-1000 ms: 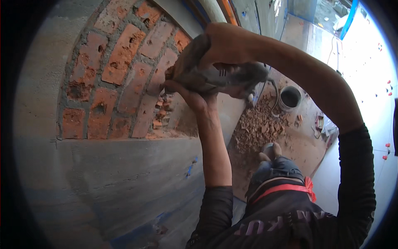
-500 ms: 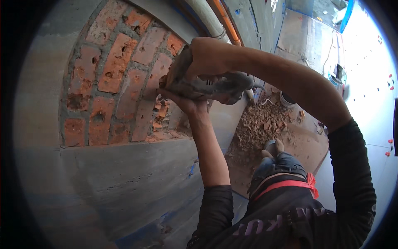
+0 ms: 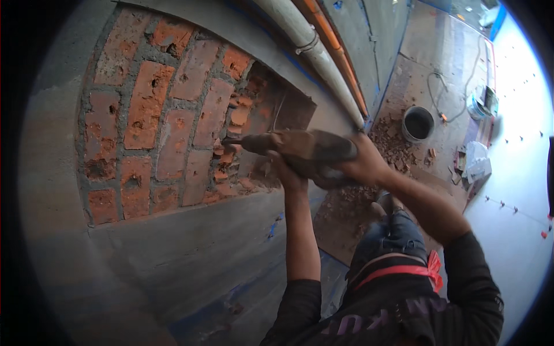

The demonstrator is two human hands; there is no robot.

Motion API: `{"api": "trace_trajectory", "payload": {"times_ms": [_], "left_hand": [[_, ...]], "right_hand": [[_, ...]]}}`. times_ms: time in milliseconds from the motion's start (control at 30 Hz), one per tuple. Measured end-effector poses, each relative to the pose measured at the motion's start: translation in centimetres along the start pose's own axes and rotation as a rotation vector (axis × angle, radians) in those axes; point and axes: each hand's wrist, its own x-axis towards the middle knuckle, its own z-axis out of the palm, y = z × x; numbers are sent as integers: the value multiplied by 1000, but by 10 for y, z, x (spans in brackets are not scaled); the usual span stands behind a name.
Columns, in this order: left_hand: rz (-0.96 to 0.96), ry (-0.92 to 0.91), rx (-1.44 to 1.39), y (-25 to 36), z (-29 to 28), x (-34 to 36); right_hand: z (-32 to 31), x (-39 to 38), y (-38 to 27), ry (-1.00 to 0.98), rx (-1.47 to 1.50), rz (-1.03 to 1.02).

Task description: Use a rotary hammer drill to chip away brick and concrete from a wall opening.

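A dusty hammer drill (image 3: 297, 144) lies level across the middle of the view, its chisel-like bit (image 3: 232, 140) pointing left at the broken edge of the exposed brickwork (image 3: 151, 106). My left hand (image 3: 290, 175) supports the tool's body from below near its front. At the rear, my right hand (image 3: 366, 161) is closed around the handle, slightly blurred. The bit's tip meets or nearly meets the bricks; I cannot tell which. Behind the tool, a chipped-out recess (image 3: 242, 115) shows rough, broken brick.
Grey plaster (image 3: 173, 242) borders the brickwork. A white pipe (image 3: 314, 49) and an orange pipe (image 3: 334, 40) run along the right. On the floor are brick rubble (image 3: 352, 222), a dark-mouthed bucket (image 3: 418, 124), a cable (image 3: 444, 86) and another bucket (image 3: 478, 104).
My right hand has shifted from high over the tool to its rear handle, lower and to the right. The tool has turned, so its bit now shows. The view has shifted slightly.
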Motion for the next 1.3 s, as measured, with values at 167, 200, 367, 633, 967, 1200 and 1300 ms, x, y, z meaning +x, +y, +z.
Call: {"api": "trace_trajectory", "payload": {"times_ms": [167,200,367,633,967,1200,1300], "left_hand": [[-92,99,371,-37,-71,-63],[-121,140,448,-30,-69,-71],[-227,213,460,1,-42,-92],[-157,63,171,24,13,-80],[35,30,-230,111,57,10],[102,-66,-299,98,55,39],[121,-20,-259,63,41,28]], "right_hand": [[35,-110,127,-10,335,391],[43,-119,128,-35,406,479],[35,-121,56,-42,470,568],[-7,-68,-49,-187,133,286],[40,96,-177,-400,-279,153],[30,122,-146,-373,-273,237],[21,87,-108,-237,-299,128]]}}
